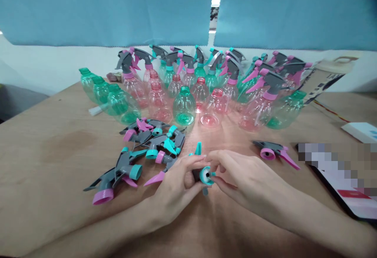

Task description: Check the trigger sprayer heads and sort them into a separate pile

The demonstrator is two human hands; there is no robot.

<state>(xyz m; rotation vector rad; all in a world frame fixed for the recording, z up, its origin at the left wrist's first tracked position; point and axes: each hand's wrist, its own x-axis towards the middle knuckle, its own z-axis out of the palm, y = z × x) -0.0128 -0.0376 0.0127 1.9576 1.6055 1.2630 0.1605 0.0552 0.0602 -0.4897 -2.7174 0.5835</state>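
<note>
Between my hands is a grey and turquoise trigger spray head (205, 176), its open collar turned toward me. My left hand (173, 185) grips it from the left, with thumb and fingers around its body. The fingers of my right hand (238, 173) are closed at the right side of the collar; the exact contact is partly hidden. To the left lies a pile of loose spray heads (153, 142) with pink and turquoise collars. One pink-collared spray head (269, 152) lies alone on the right. Beyond my hands stand open green bottles (184, 107) and open pink bottles (159, 103).
Several bottles with spray heads fitted (188, 73) stand in rows at the back of the wooden table (59, 163). A flat device with a blurred screen (357, 207) lies at right. Behind it are a white box (362, 131) and a beige cup (326, 79). A blue curtain (103, 10) hangs behind.
</note>
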